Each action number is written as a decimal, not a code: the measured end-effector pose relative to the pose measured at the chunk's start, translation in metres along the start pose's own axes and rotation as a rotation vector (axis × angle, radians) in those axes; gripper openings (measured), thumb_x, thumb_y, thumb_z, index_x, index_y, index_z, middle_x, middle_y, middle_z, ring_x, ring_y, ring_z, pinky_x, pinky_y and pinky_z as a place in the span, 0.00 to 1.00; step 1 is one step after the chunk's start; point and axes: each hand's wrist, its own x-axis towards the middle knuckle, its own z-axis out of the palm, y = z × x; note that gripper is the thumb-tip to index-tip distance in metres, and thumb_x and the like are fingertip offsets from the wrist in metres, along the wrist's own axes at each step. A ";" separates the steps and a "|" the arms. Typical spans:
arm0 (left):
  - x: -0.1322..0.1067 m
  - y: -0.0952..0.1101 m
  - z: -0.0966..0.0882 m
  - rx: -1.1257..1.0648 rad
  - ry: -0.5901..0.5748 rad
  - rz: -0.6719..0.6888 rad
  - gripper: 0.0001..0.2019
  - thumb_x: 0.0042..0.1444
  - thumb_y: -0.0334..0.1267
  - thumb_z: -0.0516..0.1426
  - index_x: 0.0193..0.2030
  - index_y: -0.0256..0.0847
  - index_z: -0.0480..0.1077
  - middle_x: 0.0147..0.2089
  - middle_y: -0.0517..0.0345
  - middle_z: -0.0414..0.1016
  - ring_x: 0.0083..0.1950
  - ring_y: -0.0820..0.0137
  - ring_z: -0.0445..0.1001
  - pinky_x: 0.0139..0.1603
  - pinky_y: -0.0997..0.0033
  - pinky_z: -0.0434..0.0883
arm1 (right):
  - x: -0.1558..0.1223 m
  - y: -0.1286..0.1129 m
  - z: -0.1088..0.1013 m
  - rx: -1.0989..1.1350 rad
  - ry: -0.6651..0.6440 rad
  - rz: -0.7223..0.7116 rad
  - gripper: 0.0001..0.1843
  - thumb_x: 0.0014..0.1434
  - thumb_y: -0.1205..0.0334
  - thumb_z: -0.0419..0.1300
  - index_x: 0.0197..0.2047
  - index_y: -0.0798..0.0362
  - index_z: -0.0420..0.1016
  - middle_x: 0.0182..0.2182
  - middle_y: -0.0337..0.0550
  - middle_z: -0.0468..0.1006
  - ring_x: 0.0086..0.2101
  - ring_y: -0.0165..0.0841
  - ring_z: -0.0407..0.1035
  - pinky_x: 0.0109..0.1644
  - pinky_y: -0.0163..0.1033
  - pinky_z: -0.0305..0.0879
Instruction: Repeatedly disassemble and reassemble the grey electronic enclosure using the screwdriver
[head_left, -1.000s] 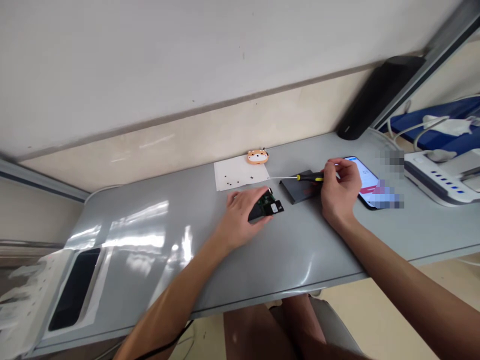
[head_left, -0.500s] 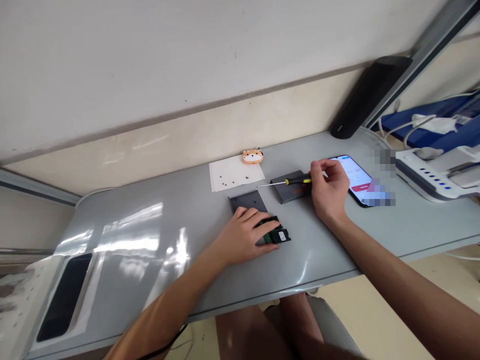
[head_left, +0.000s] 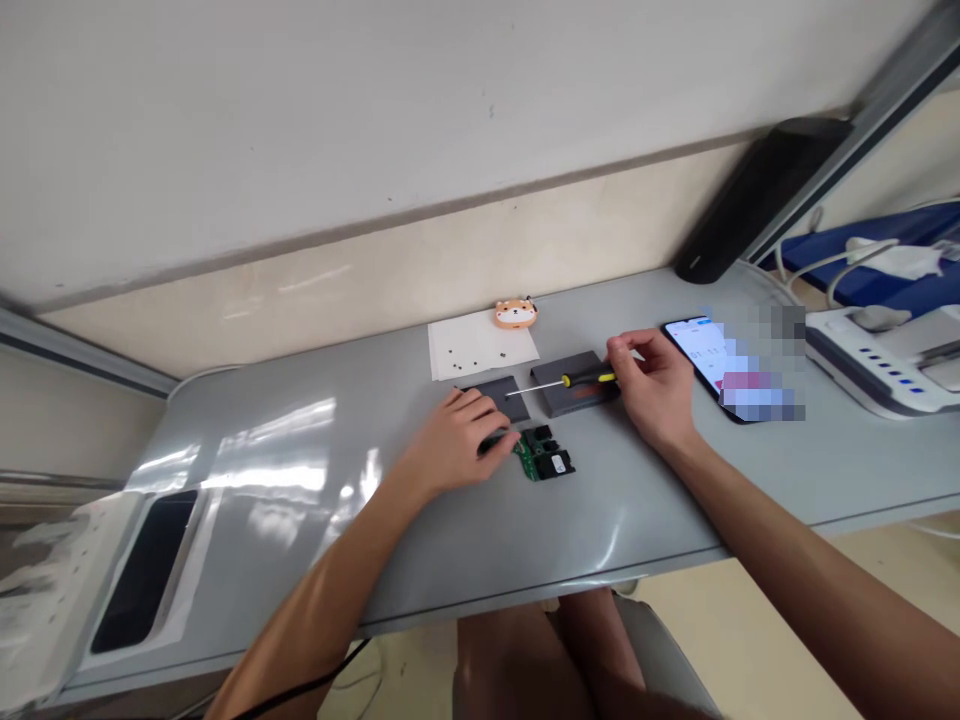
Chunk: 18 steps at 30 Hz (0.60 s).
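My right hand [head_left: 656,388] grips the black and yellow handle of a small screwdriver [head_left: 589,377]. Its thin shaft points left, and the tip shows over a flat dark grey plate [head_left: 514,403]; whether it touches cannot be seen. My left hand [head_left: 459,440] rests beside that plate, thumb apart from the fingers, covering the plate's near left part. By the left thumb lies a green circuit board [head_left: 529,462] with black parts, its left end partly hidden by the hand. Under the screwdriver handle sits a dark grey casing [head_left: 570,392] with reddish lettering.
Several tiny screws [head_left: 475,363] lie on white paper [head_left: 450,335], with an orange animal-face case [head_left: 515,313] at its edge. A lit phone [head_left: 705,355] and a white power strip [head_left: 874,360] are at right. A black cylinder [head_left: 761,200] leans at the back; a dark phone [head_left: 146,570] lies left.
My left hand has drawn left off the circuit board, uncovering more of it. The screwdriver tip has moved from near the paper to over the dark plate.
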 end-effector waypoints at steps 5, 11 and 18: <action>0.001 -0.013 -0.002 0.066 0.038 -0.025 0.21 0.78 0.42 0.50 0.35 0.43 0.78 0.33 0.56 0.80 0.39 0.64 0.76 0.45 0.60 0.72 | 0.008 0.004 -0.002 0.025 0.194 0.017 0.23 0.57 0.37 0.71 0.31 0.46 0.74 0.29 0.38 0.72 0.31 0.35 0.68 0.33 0.43 0.73; 0.002 -0.017 -0.004 0.109 0.072 -0.020 0.21 0.76 0.41 0.50 0.31 0.44 0.75 0.29 0.56 0.76 0.36 0.64 0.75 0.43 0.60 0.74 | 0.007 0.004 0.000 0.041 0.123 0.044 0.24 0.57 0.34 0.71 0.32 0.46 0.74 0.30 0.37 0.73 0.31 0.35 0.69 0.34 0.42 0.74; 0.001 -0.015 -0.006 0.103 0.052 -0.048 0.18 0.74 0.39 0.53 0.34 0.44 0.79 0.31 0.55 0.77 0.37 0.63 0.76 0.46 0.58 0.78 | 0.002 0.004 0.001 -0.017 -0.048 -0.028 0.25 0.58 0.32 0.69 0.33 0.47 0.76 0.31 0.39 0.75 0.31 0.34 0.68 0.34 0.40 0.70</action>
